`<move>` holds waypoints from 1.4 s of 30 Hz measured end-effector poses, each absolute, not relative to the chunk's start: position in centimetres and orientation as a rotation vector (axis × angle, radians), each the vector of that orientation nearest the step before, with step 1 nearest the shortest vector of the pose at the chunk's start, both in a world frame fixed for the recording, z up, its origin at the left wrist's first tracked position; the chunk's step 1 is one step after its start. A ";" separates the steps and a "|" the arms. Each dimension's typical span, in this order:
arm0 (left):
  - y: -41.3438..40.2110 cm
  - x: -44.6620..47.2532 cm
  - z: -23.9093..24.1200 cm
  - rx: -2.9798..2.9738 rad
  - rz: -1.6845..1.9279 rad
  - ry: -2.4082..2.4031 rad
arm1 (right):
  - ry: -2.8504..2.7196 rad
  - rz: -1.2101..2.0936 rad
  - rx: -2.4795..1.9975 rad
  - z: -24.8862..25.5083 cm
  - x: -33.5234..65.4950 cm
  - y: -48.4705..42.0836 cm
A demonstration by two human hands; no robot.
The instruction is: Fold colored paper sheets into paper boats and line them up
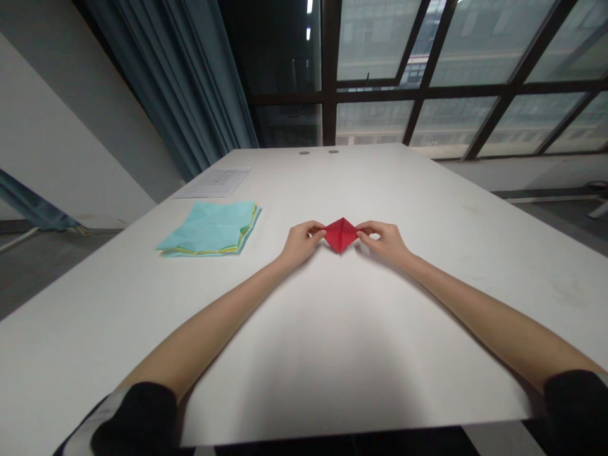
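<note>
A small red piece of folded paper (341, 236), diamond-shaped with a crease down its middle, is held just over the white table (342, 342). My left hand (303, 240) pinches its left corner between thumb and fingers. At the opposite corner, my right hand (382, 240) grips it the same way. Both forearms reach in from the near edge of the table. Whether the paper's lowest tip touches the tabletop is hard to tell.
Left of my hands lies a stack of light blue and yellow paper sheets (213, 227). Behind it is a printed white sheet (215, 182). Two round grey discs (304, 152) show near the far edge. Blue curtains (190, 82) and windows stand beyond.
</note>
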State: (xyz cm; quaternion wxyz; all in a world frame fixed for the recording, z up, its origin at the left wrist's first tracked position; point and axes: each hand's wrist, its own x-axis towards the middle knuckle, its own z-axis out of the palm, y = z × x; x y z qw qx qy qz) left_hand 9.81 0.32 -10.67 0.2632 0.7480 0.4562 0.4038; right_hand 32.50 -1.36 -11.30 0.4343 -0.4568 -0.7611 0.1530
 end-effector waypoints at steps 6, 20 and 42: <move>0.9 9.8 -11.6 1.883 0.917 1.131 | -1.854 0.550 -1.183 -11.8 32.8 -0.9; -0.1 9.4 -11.8 2.913 0.599 0.925 | -2.356 0.246 -1.029 -12.5 33.5 -1.1; -2.0 11.9 -10.6 2.877 0.462 1.106 | -2.435 0.159 -1.035 -12.1 32.7 -1.0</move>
